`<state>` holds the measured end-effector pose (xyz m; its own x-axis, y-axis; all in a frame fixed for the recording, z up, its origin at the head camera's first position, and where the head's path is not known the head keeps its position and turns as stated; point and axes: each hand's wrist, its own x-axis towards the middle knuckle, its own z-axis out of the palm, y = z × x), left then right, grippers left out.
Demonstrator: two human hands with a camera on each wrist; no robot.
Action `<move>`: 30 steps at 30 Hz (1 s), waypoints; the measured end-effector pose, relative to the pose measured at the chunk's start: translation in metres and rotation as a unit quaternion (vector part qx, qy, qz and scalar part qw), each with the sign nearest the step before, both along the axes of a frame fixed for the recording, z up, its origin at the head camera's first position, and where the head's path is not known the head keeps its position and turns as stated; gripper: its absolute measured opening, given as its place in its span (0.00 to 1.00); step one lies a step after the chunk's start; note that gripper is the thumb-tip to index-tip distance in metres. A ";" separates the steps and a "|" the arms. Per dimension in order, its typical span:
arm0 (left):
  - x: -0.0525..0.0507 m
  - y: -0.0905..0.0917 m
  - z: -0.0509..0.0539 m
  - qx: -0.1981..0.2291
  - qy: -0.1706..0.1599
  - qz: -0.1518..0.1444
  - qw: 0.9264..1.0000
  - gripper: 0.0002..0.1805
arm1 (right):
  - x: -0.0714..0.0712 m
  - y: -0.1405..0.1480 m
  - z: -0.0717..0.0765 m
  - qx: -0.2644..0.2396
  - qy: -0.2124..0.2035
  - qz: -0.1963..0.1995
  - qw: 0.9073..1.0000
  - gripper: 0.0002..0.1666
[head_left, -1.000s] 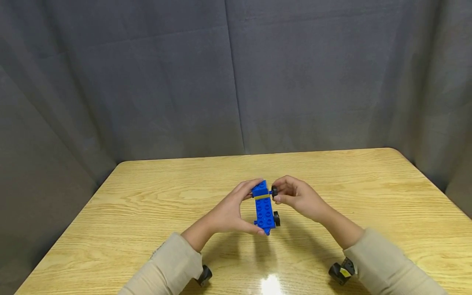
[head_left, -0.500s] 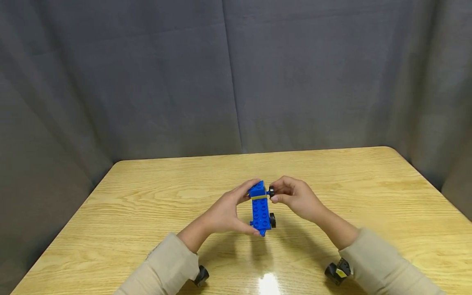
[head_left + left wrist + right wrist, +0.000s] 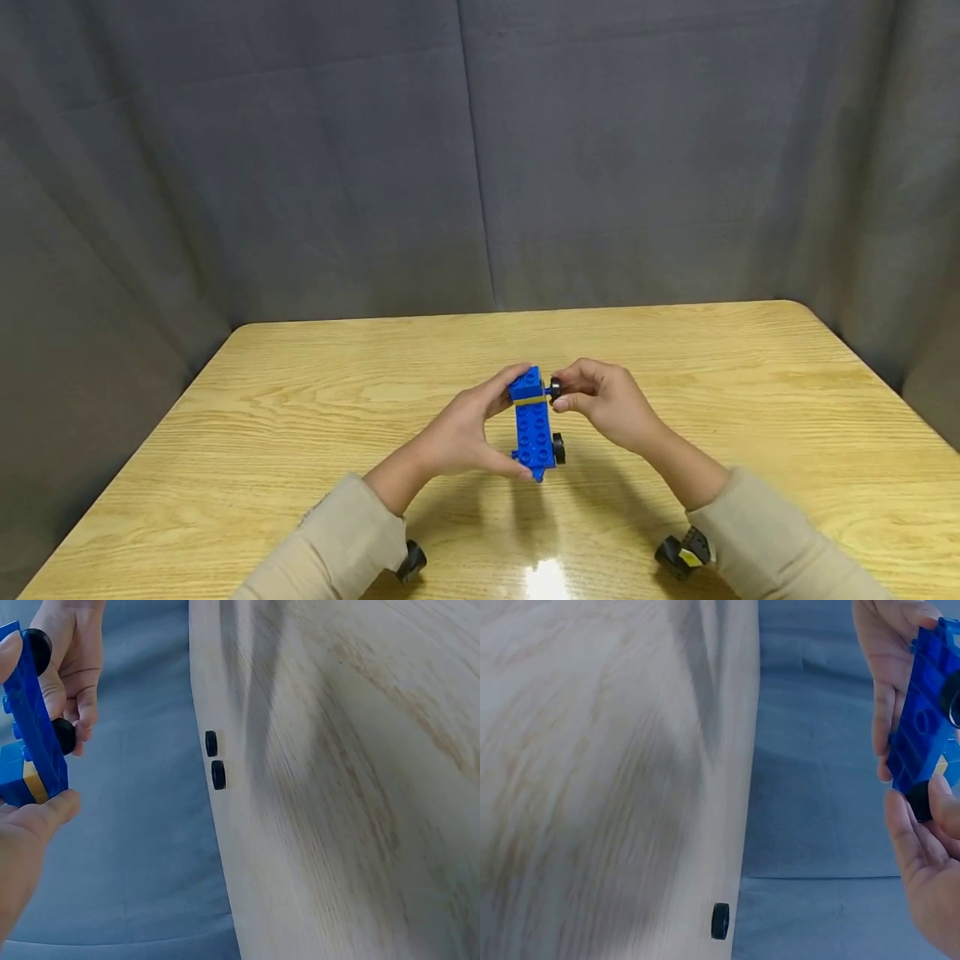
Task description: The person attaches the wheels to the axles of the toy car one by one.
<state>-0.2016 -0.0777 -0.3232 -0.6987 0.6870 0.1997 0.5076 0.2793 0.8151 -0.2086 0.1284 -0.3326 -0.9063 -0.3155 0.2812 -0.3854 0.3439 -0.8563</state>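
My left hand (image 3: 468, 429) holds a blue toy car base (image 3: 533, 435) by its two ends above the table, fingers at the far end and thumb at the near end. The base has studs, a thin yellow strip (image 3: 530, 401) and a blue sloped brick (image 3: 527, 382) at its far end. One black wheel (image 3: 558, 448) sits on its near right side. With thumb and fingertips, my right hand (image 3: 609, 406) pinches another black wheel (image 3: 555, 388) at the far right axle. A stretch of blue axle shows between that wheel and the base. No wheel is visible on the near left axle.
Loose black wheels lie on the wooden table (image 3: 315, 392): a pair (image 3: 214, 760) in the left wrist view, one wheel (image 3: 720, 921) in the right wrist view. A grey curtain (image 3: 337, 167) hangs behind. Black devices (image 3: 411, 561) sit at both cuffs.
The hands and the car base shift only slightly in the head view. Both holds stay the same, with the right hand still at the far wheel.
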 end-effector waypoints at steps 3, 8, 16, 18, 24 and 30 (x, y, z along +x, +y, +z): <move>0.005 0.001 0.005 -0.006 -0.002 0.007 1.000 0.56 | 0.001 -0.001 0.000 0.000 0.002 0.003 1.000 0.09; 0.017 0.002 0.019 -0.003 0.000 0.005 1.000 0.54 | 0.002 -0.001 0.000 0.001 0.000 0.003 1.000 0.09; 0.020 0.003 0.023 0.002 -0.005 0.007 1.000 0.53 | 0.002 -0.001 0.000 0.005 0.000 0.003 1.000 0.09; 0.020 0.003 0.022 0.004 -0.003 0.004 1.000 0.53 | 0.001 -0.001 0.000 0.006 -0.001 0.004 1.000 0.09; 0.020 0.004 0.021 0.007 -0.003 0.002 1.000 0.53 | 0.001 -0.001 -0.001 0.008 0.001 0.004 1.000 0.09; 0.017 0.005 0.022 0.004 0.003 0.004 1.000 0.53 | -0.001 0.000 0.003 0.002 0.000 0.003 1.000 0.09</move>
